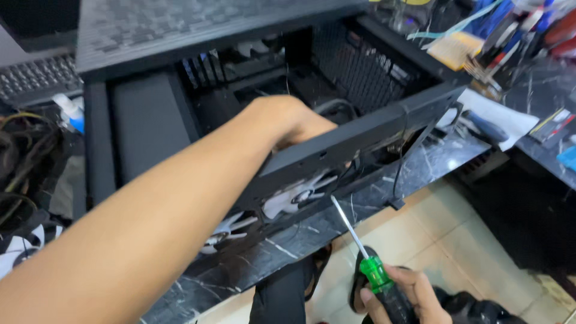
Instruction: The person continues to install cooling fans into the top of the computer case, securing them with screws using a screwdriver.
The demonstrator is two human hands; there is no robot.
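A black computer case [150, 120] lies open on a dark marbled table [312, 234]. My left hand [288, 120] reaches down into the case behind its front frame rail [366, 129]; the fingers are hidden by the rail. White fans [294, 195] show below the rail at the case's near edge. My right hand [408, 297], low at the bottom right, grips a screwdriver [375, 273] with a green and black handle. Its shaft points up and left, with the tip at the case's edge next to a white fan.
A keyboard [36, 78] and a tangle of cables [24, 156] lie left of the case. Tools and pens [510, 36] crowd the far right, with white paper [510, 123] beside them. Pale floor tiles [438, 234] lie below the table edge.
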